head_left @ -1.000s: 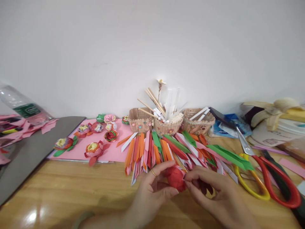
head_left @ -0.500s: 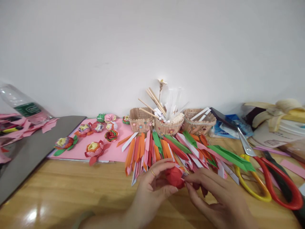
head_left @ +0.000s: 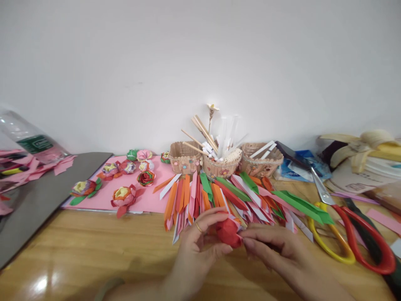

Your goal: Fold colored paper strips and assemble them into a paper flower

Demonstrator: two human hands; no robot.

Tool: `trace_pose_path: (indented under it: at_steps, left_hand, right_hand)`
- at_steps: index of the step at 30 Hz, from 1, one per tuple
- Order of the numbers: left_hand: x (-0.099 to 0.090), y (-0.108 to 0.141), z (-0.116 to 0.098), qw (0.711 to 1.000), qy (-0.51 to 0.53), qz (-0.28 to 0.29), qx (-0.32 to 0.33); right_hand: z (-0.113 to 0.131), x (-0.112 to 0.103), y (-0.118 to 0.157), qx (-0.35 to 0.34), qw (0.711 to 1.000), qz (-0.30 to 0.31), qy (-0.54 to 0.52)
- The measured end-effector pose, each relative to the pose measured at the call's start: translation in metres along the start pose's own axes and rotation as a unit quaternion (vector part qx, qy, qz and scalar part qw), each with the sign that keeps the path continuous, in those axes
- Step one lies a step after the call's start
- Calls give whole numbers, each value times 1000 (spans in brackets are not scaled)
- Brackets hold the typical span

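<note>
A small red folded-paper flower [head_left: 229, 232] with pink and lilac edges is held above the wooden table. My left hand [head_left: 200, 246], a ring on one finger, grips it from the left between thumb and fingers. On its right side, the thumb and forefinger of my right hand [head_left: 275, 246] pinch the lilac edge. Just behind my hands lies a spread of folded paper strips [head_left: 200, 196] in orange, pink, white, red and green. Finished-looking paper flowers [head_left: 123, 195] rest on a pink sheet [head_left: 159, 200] at the left.
Three decorated baskets [head_left: 221, 169] stand by the wall, holding sticks and white rolls. Red-and-yellow scissors [head_left: 326, 196] lie at the right, near a banana peel [head_left: 354, 152] and blue packet [head_left: 288, 170]. A plastic bottle [head_left: 34, 142] and pink scraps are far left.
The fingers of my right hand have closed in more flatly at the flower's right edge. My left hand and the flower have barely moved.
</note>
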State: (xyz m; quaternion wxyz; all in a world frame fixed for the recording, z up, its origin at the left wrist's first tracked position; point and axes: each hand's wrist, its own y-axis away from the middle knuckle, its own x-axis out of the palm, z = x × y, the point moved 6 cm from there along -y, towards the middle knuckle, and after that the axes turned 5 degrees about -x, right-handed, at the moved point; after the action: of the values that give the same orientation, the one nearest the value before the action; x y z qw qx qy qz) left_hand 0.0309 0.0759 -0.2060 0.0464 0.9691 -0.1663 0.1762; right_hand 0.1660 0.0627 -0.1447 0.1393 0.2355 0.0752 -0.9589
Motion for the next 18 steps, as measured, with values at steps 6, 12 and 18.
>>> trace_pose_path:
  at_steps: [6, 12, 18]
  left_hand:
    - [2, -1, 1, 1000, 25, 13, -5]
    - [2, -1, 4, 999, 37, 26, -21]
    - [2, -2, 6, 998, 51, 25, -41]
  right_hand:
    - [-5, -1, 3, 3, 1000, 25, 7]
    - [-4, 0, -2, -4, 1000, 13, 22]
    - [-5, 1, -1, -13, 999, -22, 43]
